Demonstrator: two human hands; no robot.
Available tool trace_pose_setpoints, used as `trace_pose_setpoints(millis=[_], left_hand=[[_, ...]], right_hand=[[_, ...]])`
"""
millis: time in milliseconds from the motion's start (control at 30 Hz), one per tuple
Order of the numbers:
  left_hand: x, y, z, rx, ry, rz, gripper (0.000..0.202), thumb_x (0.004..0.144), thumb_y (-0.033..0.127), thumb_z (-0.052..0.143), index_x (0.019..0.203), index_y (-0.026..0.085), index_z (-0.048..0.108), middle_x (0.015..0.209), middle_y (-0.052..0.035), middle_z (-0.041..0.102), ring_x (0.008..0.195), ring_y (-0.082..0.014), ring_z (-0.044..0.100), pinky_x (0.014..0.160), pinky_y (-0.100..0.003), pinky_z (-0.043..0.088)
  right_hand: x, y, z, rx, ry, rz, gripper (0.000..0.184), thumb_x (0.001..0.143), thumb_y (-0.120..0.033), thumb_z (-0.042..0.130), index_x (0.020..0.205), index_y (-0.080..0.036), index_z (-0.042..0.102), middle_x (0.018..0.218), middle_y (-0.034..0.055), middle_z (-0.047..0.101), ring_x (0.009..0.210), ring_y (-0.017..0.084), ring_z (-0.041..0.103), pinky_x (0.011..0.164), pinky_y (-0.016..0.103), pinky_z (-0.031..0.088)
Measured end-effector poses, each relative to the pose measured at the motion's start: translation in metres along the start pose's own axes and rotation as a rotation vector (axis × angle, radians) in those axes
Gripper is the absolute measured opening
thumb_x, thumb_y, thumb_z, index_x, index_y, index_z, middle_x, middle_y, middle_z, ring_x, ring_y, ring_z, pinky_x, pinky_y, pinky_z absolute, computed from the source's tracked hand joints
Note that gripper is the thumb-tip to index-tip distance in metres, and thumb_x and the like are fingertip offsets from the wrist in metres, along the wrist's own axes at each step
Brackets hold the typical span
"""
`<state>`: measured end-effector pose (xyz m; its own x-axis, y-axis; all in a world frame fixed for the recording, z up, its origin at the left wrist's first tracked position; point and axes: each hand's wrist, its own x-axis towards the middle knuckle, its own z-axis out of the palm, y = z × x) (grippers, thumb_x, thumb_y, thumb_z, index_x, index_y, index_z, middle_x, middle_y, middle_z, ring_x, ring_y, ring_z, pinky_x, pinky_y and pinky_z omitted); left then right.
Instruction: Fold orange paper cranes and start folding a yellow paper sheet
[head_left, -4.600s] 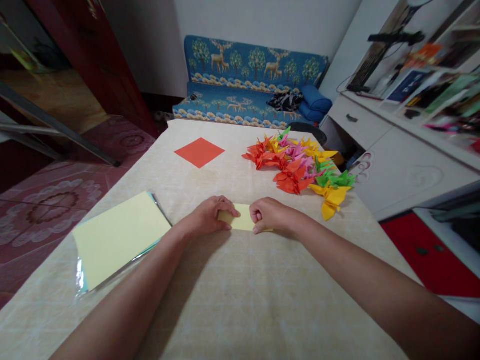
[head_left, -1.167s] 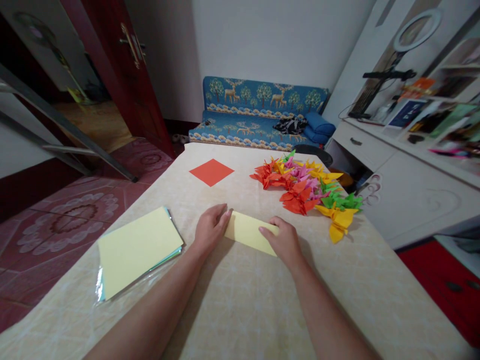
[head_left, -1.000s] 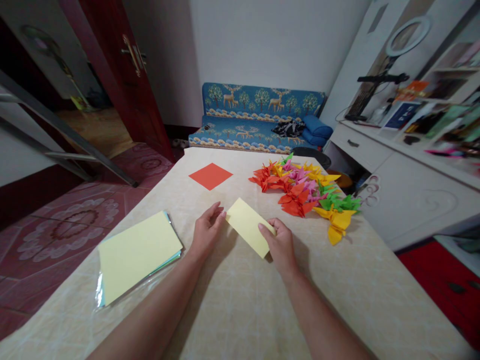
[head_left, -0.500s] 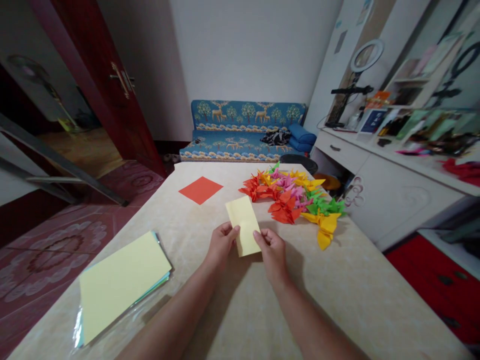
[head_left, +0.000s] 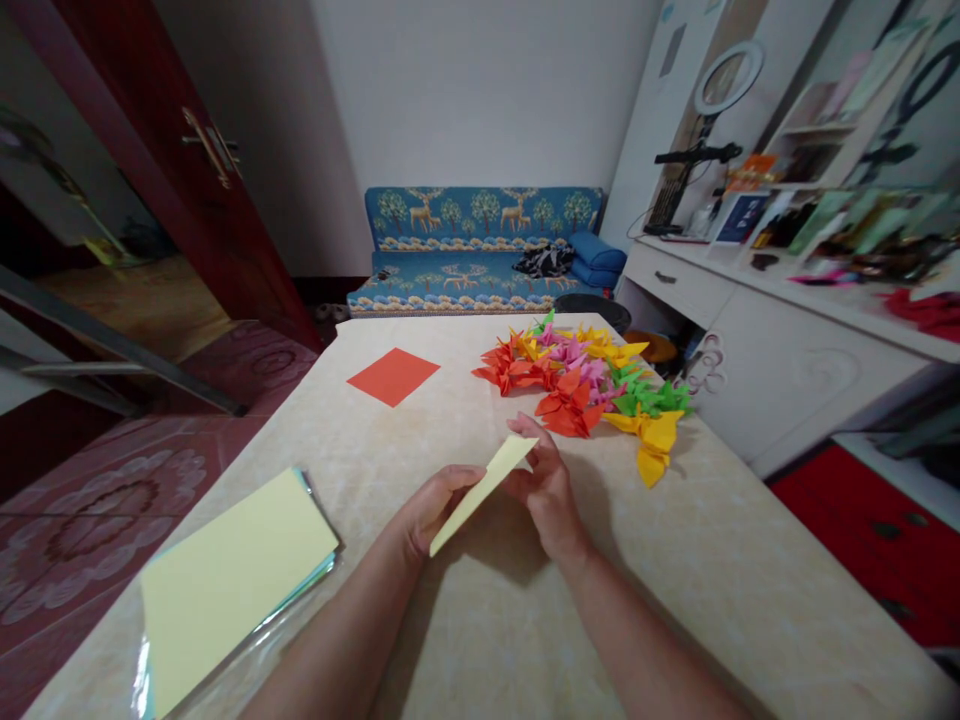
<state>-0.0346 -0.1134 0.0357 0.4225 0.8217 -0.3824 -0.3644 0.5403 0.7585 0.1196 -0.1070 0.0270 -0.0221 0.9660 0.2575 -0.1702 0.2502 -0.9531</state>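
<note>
A folded sheet of pale yellow paper (head_left: 484,492) is held above the table, tilted so that it shows as a narrow slanted strip. My left hand (head_left: 442,500) grips its left long side, thumb lying along the paper. At the far right end, my right hand (head_left: 547,490) has its fingers curled about the paper; part of its grip is hidden behind the sheet. Beyond my hands lies a flat red paper square (head_left: 394,376). Folded paper cranes (head_left: 570,403) in red, pink, yellow and green are heaped to the right, a yellow one (head_left: 654,443) nearest me.
A stack of yellow and blue-green paper (head_left: 240,590) on a clear plastic wrapper lies at the table's left. Past the far table edge stands a blue patterned sofa (head_left: 480,250). On the right is a white dresser (head_left: 795,360); a red door (head_left: 202,190) stands at left.
The yellow paper has turned from facing me to a steep slant, its near end swinging down and left. My right hand has moved to its far end. The camera view has shifted slightly.
</note>
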Motion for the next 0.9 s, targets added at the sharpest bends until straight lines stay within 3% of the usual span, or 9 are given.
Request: trace_pose_setpoints(millis=[100,167,267,367,433,567,733,900], left_hand=[[-0.001,-0.001,-0.006,0.047,-0.132,-0.006,0.018,0.072,0.027,0.061,0.073,0.010,0.067,0.044,0.0005,0.050,0.031,-0.0037,0.038,0.032,-0.015,0.023],[-0.002,-0.002,-0.010,0.037,-0.181,0.021,0.023,0.076,0.030,0.058,0.081,0.011,0.069,0.056,-0.0048,0.060,0.041,-0.0063,0.049,0.039,-0.016,0.034],[-0.001,-0.001,-0.012,0.033,-0.181,0.066,0.027,0.078,0.030,0.059,0.096,0.013,0.070,0.090,-0.0127,0.070,0.073,-0.0165,0.064,0.062,-0.024,0.050],[0.001,0.002,-0.012,-0.022,-0.093,0.186,0.033,0.081,0.034,0.057,0.107,0.016,0.066,0.106,-0.0133,0.068,0.091,-0.0233,0.064,0.079,-0.034,0.051],[0.003,0.003,-0.011,-0.103,-0.004,0.282,0.039,0.084,0.044,0.052,0.110,0.017,0.064,0.109,-0.0122,0.068,0.094,-0.0246,0.064,0.079,-0.037,0.051],[0.002,0.004,-0.009,-0.104,0.128,0.464,0.058,0.082,0.061,0.044,0.107,0.013,0.065,0.106,-0.0135,0.069,0.093,-0.0252,0.065,0.073,-0.033,0.052],[-0.001,-0.001,-0.006,0.100,0.306,0.570,0.034,0.071,0.039,0.071,0.092,0.012,0.071,0.084,-0.0088,0.074,0.073,-0.0209,0.068,0.067,-0.028,0.050],[0.000,-0.002,-0.006,0.134,0.382,0.579,0.031,0.071,0.039,0.071,0.085,0.012,0.073,0.076,-0.0073,0.073,0.065,-0.0183,0.065,0.061,-0.026,0.049]], right_hand=[[0.002,0.001,-0.006,0.011,-0.042,0.025,0.034,0.071,-0.033,0.068,0.102,-0.019,0.064,0.104,0.0054,0.064,0.078,0.016,0.059,0.063,0.024,0.048],[0.003,0.003,-0.010,0.026,0.002,0.018,0.020,0.072,-0.033,0.068,0.086,-0.018,0.067,0.086,0.0024,0.066,0.076,0.016,0.059,0.067,0.025,0.047],[0.004,0.005,-0.015,0.055,0.078,0.034,0.017,0.074,-0.034,0.067,0.079,-0.018,0.065,0.076,0.0012,0.067,0.072,0.016,0.060,0.068,0.026,0.047],[0.006,0.007,-0.018,0.066,0.151,0.042,0.018,0.074,-0.035,0.067,0.078,-0.018,0.064,0.075,0.0013,0.067,0.068,0.015,0.059,0.067,0.027,0.046],[0.006,0.009,-0.019,0.069,0.184,0.034,0.017,0.073,-0.034,0.068,0.076,-0.018,0.064,0.072,0.0001,0.066,0.066,0.014,0.057,0.066,0.026,0.045],[0.007,0.012,-0.020,0.112,0.186,0.031,0.016,0.073,-0.032,0.069,0.075,-0.017,0.063,0.071,-0.0005,0.065,0.066,0.014,0.056,0.065,0.025,0.042],[0.007,0.015,-0.022,0.118,0.161,0.064,0.019,0.074,-0.034,0.068,0.079,-0.016,0.063,0.073,0.0006,0.064,0.065,0.015,0.055,0.062,0.025,0.042],[0.006,0.017,-0.023,0.104,0.141,0.073,0.017,0.077,-0.033,0.066,0.079,-0.017,0.062,0.070,-0.0006,0.062,0.059,0.012,0.050,0.056,0.023,0.038]])
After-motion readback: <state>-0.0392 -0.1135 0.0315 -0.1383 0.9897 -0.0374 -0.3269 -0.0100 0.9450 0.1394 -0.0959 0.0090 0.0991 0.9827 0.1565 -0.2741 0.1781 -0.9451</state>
